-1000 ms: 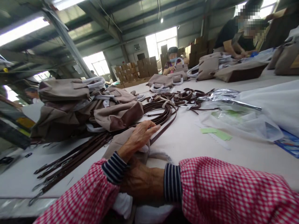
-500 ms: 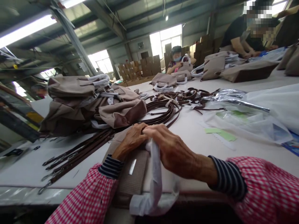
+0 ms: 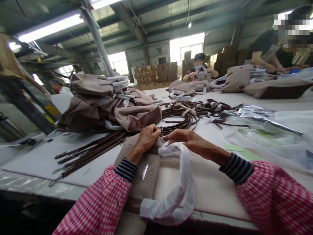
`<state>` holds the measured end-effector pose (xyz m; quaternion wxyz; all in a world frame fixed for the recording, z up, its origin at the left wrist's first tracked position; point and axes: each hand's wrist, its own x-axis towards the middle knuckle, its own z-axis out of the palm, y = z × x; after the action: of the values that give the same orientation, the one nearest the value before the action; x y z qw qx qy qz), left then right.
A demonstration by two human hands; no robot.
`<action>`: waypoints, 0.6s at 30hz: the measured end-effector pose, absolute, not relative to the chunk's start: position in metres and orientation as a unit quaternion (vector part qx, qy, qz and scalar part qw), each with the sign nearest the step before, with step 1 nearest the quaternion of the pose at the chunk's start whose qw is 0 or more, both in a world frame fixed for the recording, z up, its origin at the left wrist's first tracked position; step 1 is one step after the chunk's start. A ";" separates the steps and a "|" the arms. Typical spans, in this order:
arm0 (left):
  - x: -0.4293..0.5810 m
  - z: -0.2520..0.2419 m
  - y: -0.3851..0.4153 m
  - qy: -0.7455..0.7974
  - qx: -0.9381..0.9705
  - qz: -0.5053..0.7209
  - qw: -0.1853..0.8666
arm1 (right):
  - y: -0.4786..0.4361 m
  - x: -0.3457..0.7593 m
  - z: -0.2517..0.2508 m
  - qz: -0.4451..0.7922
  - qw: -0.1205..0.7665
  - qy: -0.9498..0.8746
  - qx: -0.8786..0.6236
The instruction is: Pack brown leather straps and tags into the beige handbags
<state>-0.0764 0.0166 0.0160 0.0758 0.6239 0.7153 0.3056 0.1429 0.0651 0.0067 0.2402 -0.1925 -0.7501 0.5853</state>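
Note:
A taupe ribbed handbag lies on its side in front of me, a small metal plate on its face. My left hand is closed around the bag's far end, beside a small metal ring. To the right of that end is my right hand, its fingers loosely bent and pointing at the bag. Its thumb is mostly hidden, and nothing shows in its grasp. The bag's handle, wrapped in white paper, loops out to the right below my right hand.
Stacked bags rise at the left behind several brown straps with metal clasps. Coiled straps lie beyond my hands. Clear plastic and green slips are at the right. Co-workers handle bags across the table.
My right hand has moved off the handle and away from my left hand, its fingers loosening. The handle now droops rightward. The view has shifted left, while my left hand stays on the bag's end.

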 end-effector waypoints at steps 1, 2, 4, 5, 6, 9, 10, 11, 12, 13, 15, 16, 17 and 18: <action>-0.079 0.014 0.018 0.712 0.621 0.317 0.081 | 0.070 0.137 0.004 0.563 0.265 -0.753 -0.214; -0.081 0.013 0.020 0.708 0.620 0.326 0.085 | 0.075 0.130 0.000 0.539 0.281 -0.759 -0.234; -0.084 0.009 0.021 0.699 0.622 0.341 0.090 | 0.080 0.112 -0.009 0.505 0.285 -0.774 -0.254; -0.084 0.008 0.021 0.696 0.623 0.346 0.091 | 0.081 0.104 -0.013 0.495 0.282 -0.781 -0.256; -0.084 0.007 0.021 0.693 0.623 0.350 0.092 | 0.082 0.097 -0.017 0.485 0.280 -0.788 -0.257; -0.082 0.005 0.021 0.691 0.625 0.352 0.093 | 0.078 0.088 -0.020 0.452 0.283 -0.805 -0.260; -0.081 0.005 0.021 0.691 0.626 0.350 0.092 | 0.077 0.088 -0.019 0.426 0.282 -0.821 -0.255; -0.080 0.005 0.021 0.690 0.627 0.349 0.090 | 0.076 0.089 -0.017 0.382 0.272 -0.847 -0.249; -0.080 0.006 0.021 0.690 0.628 0.349 0.089 | 0.076 0.090 -0.015 0.327 0.255 -0.877 -0.242; -0.079 0.006 0.021 0.690 0.628 0.350 0.088 | 0.076 0.092 -0.012 0.268 0.232 -0.905 -0.237; -0.080 0.006 0.020 0.690 0.624 0.356 0.088 | 0.076 0.094 -0.006 0.177 0.188 -0.937 -0.233; -0.081 0.006 0.020 0.690 0.621 0.362 0.088 | 0.075 0.096 -0.003 0.159 0.172 -0.944 -0.234; -0.082 0.007 0.020 0.691 0.616 0.368 0.088 | 0.073 0.099 -0.001 0.152 0.161 -0.949 -0.226; -0.083 0.007 0.020 0.692 0.611 0.374 0.089 | 0.070 0.102 0.002 0.150 0.157 -0.953 -0.211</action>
<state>-0.0828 0.0204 0.0073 0.0886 0.6108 0.6923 0.3739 0.1023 0.0702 0.0022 0.1566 -0.2112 -0.9531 0.1497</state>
